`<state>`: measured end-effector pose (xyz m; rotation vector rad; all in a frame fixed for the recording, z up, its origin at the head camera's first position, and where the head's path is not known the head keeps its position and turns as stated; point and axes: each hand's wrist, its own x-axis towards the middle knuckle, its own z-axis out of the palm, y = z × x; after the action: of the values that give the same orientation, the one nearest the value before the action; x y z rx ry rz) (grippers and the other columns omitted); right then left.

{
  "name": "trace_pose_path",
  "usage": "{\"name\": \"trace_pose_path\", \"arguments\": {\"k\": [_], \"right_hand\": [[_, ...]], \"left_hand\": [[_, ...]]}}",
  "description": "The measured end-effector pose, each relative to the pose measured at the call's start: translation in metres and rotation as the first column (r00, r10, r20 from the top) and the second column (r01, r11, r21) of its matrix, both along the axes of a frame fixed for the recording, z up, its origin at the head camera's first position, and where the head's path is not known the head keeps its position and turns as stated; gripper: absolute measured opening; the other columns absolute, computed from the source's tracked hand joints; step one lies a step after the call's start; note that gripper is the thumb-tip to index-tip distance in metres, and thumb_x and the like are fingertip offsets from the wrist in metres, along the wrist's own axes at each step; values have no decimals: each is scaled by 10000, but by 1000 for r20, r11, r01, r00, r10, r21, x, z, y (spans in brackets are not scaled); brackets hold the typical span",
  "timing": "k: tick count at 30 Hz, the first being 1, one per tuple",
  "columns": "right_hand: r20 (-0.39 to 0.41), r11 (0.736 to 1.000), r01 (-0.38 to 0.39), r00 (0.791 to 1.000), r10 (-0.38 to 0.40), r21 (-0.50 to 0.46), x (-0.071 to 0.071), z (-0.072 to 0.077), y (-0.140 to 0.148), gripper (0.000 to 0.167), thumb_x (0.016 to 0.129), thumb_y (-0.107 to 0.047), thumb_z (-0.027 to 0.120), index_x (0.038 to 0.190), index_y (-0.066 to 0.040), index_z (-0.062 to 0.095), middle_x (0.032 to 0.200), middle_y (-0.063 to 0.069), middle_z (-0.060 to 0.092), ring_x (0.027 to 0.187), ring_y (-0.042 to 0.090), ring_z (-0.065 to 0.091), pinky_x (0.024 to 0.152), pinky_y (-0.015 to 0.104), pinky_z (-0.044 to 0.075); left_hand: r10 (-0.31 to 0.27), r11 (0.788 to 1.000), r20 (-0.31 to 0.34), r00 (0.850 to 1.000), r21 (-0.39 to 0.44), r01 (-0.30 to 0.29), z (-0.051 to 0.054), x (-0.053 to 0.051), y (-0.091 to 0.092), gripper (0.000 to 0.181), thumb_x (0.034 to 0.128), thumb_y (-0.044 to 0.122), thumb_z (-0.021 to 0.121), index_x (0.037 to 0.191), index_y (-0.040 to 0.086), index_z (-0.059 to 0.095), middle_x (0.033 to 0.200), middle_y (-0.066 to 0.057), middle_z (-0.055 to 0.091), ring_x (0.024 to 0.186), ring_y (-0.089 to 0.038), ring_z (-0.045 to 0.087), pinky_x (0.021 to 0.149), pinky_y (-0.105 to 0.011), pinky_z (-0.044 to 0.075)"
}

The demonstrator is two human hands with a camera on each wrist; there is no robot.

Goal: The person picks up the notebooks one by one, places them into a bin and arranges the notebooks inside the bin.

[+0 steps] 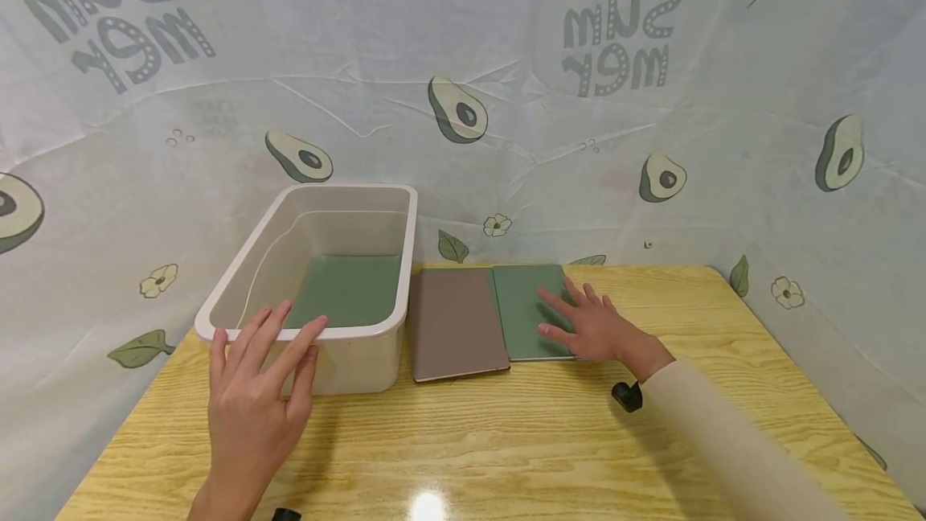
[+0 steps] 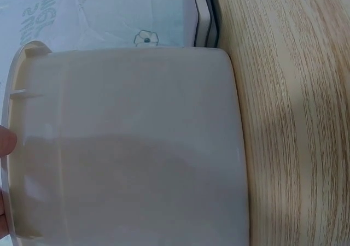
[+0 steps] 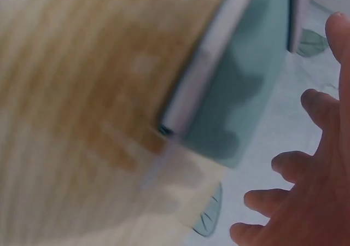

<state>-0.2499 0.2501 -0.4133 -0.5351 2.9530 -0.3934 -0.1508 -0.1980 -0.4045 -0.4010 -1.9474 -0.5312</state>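
Observation:
A pale plastic bin stands at the left, a green book lying flat inside. My left hand rests its spread fingers on the bin's front rim; the left wrist view shows its fingertips at the edge of the bin. Right of the bin lies a brown book, with a green edge showing behind it. Beside that is another green book. Over its right side my right hand is spread, holding nothing. The right wrist view shows those fingers apart, off the green book.
The wooden table reaches forward and to the right of the books. A patterned cloth hangs behind the table and along its sides. Black wrist pieces show near both wrists, one of them under the right wrist.

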Motion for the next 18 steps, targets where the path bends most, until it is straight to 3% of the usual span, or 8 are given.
{"name": "trace_pose_path", "arguments": {"k": [7,18], "right_hand": [[111,999,15,994,-19,36,1,-17,-8,718,1105,-559,454,1702,-211,259,1761,302,76,1570,657,132,1175,847,171],[102,999,44,994,-46,27,2,-23,-12,723,1104,-551,460,1706,-213,244,1768,291,44,1582,641,117,1153,863,192]], "left_hand": [[-3,1000,-1,1000,3,3,0,0,0,367,1112,381,519,1212,182,810,1372,-219,705,1306,-457,605,1213,-760,262],[0,1000,1,1000,2,0,1,0,-1,362,1111,377,521,1211,184,810,1374,-215,705,1305,-456,606,1209,-760,267]]}}
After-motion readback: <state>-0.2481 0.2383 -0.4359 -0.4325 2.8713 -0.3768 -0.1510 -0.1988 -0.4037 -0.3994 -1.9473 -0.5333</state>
